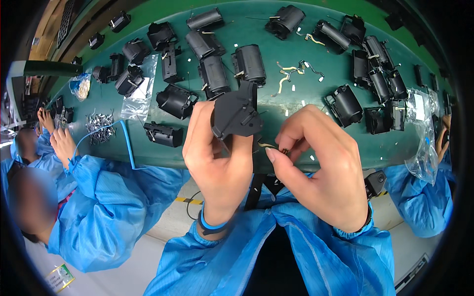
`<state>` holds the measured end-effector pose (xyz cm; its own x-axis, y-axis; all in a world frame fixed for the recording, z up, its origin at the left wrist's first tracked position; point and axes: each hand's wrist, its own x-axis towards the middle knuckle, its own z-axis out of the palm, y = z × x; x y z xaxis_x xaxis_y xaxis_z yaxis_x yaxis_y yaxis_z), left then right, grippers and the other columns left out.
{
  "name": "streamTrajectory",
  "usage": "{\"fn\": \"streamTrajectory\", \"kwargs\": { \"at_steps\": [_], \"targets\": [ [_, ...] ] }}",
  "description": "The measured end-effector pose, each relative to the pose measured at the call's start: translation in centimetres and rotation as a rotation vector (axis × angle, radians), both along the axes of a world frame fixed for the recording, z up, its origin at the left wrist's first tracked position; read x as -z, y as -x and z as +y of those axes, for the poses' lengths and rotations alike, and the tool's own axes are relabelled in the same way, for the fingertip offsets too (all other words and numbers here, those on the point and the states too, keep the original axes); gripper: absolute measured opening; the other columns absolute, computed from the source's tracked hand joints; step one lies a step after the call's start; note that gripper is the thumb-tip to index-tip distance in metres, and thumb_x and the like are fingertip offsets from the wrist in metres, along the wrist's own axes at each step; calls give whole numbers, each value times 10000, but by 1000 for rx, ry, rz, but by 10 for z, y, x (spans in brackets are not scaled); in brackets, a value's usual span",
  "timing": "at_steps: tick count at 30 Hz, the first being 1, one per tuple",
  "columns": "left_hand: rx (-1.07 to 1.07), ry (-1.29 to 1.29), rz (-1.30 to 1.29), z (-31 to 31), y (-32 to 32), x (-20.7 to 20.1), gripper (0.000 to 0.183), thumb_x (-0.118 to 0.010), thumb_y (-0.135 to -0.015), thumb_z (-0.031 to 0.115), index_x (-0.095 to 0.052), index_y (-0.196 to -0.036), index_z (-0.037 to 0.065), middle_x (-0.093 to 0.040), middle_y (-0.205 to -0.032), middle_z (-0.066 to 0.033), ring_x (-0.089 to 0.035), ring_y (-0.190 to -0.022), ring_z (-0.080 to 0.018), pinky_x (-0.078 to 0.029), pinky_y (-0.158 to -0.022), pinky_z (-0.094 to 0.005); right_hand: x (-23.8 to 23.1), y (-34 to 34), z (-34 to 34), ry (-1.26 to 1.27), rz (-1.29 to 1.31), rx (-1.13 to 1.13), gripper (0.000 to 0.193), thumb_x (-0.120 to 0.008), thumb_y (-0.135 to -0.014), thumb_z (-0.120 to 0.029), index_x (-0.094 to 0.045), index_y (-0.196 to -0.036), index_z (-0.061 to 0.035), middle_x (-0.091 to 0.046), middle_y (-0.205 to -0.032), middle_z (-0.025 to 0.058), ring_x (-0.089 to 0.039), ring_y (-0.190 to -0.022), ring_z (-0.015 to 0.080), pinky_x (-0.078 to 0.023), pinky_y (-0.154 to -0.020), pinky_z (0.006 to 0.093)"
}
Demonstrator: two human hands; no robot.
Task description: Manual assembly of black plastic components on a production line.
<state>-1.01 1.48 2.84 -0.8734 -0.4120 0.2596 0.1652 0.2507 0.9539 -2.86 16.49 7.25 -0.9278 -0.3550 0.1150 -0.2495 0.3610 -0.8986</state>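
Behind the black housing [236, 114], the left hand [216, 160] partly hides.

Black housing [234, 116], yellowish strip [266, 145], green tabletop [281, 49], blue smock [215, 266], yellow-and-black striped floor tape [190, 201]

Assembly workshop: co-workers [106, 217] (in blue smocks [419, 207]) share a green bench [296, 49] strewn with black housings [250, 64].

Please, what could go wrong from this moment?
The thin strip held by the right hand could tear if pulled hard. The black housing in the left hand might drop if the grip slips. The loose strips on the green table could be scattered by a passing sleeve.
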Motion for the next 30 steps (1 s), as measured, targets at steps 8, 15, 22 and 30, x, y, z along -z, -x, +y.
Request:
{"fn": "streamTrajectory", "kwargs": {
  "at_steps": [8,15,22,30],
  "targets": [
    [21,6,-24,1,0,2,222,-683,-846,-94,-658,-1065,-63,-595,-951,-66,-579,-770,-105,-455,-631,-230,13,2,-3,210,34,28,251,-737,-759,129,-534,-837,4,-649,-901,133,-663,-763,194,-549,-687,284],
    [-102,-201,-52,8,-5,-4,211,-696,-898,-70,-667,-1106,-45,-662,-1015,-52,-602,-873,-76,-485,-705,-214,17,3,-5,146,260,38,252,-730,-759,149,-550,-842,-7,-681,-856,135,-666,-755,225,-532,-680,312],
    [-63,-149,56,4,-2,3,187,-690,-923,-63,-664,-1107,-38,-677,-1036,-41,-606,-898,-77,-492,-784,-217,28,1,-14,183,365,43,238,-746,-767,128,-573,-874,6,-673,-896,146,-657,-752,206,-527,-672,296],
    [-41,-246,52,14,3,1,161,-690,-957,-11,-643,-1108,-38,-668,-1004,-36,-591,-882,-78,-479,-772,-224,20,-3,-1,202,90,80,229,-735,-783,114,-616,-950,14,-623,-959,121,-645,-763,236,-547,-634,313]
  ]
}}
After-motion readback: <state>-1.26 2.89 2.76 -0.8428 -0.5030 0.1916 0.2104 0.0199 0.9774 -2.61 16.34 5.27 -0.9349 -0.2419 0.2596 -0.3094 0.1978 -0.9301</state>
